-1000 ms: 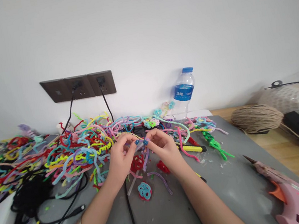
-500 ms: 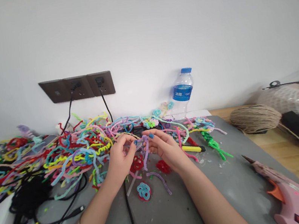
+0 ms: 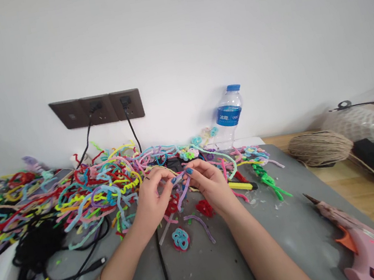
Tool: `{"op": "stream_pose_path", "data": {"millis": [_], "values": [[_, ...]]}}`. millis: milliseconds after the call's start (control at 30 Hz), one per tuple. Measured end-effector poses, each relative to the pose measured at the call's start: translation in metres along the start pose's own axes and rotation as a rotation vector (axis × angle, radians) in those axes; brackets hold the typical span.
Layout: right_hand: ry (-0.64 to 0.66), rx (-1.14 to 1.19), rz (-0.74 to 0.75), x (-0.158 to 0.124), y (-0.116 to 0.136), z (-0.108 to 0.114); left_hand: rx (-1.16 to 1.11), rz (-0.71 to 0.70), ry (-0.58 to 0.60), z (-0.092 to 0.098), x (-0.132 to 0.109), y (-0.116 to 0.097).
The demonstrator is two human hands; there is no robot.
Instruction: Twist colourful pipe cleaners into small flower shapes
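Note:
Between my two hands is a light purple pipe cleaner, bent, with one end hanging down. My left hand pinches it between thumb and forefinger. Thumb and fingers of my right hand are closed on the same piece, close to the bend; the fingertips hide part of it. Below on the grey mat lie a blue and red pipe-cleaner flower, a loose purple pipe cleaner and a red curled piece. Another red piece sits partly behind my left hand.
A tangled heap of coloured pipe cleaners spreads along the wall. A pink glue gun lies at right, near a twine ball. A bottle, a yellow cutter, and a black cable are nearby.
My fingertips have shifted slightly on the purple pipe cleaner, and my right hand has turned a little. The bend is now more covered by the fingers, and the hanging end slants more.

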State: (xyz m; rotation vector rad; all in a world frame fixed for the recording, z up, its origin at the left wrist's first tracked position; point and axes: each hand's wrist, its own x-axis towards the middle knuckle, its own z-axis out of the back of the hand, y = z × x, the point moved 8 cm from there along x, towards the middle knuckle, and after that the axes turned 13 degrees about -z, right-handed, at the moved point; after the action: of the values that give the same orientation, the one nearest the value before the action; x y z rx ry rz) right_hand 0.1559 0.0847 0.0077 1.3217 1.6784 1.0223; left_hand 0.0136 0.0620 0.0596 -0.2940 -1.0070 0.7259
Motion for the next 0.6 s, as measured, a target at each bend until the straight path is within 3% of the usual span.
{"op": "stream_pose_path", "data": {"millis": [167,367,600], "values": [[-0.029,-0.181,0.000,0.001,0.000,0.002,0.032,0.002,0.116,-0.010,-0.004,0.002],[-0.020,-0.211,0.023,0.002,-0.003,-0.003,0.316,-0.028,0.183,-0.019,-0.012,0.003],[-0.005,-0.247,0.047,0.002,0.000,-0.002,0.213,-0.002,0.176,-0.017,-0.011,0.006]]}}
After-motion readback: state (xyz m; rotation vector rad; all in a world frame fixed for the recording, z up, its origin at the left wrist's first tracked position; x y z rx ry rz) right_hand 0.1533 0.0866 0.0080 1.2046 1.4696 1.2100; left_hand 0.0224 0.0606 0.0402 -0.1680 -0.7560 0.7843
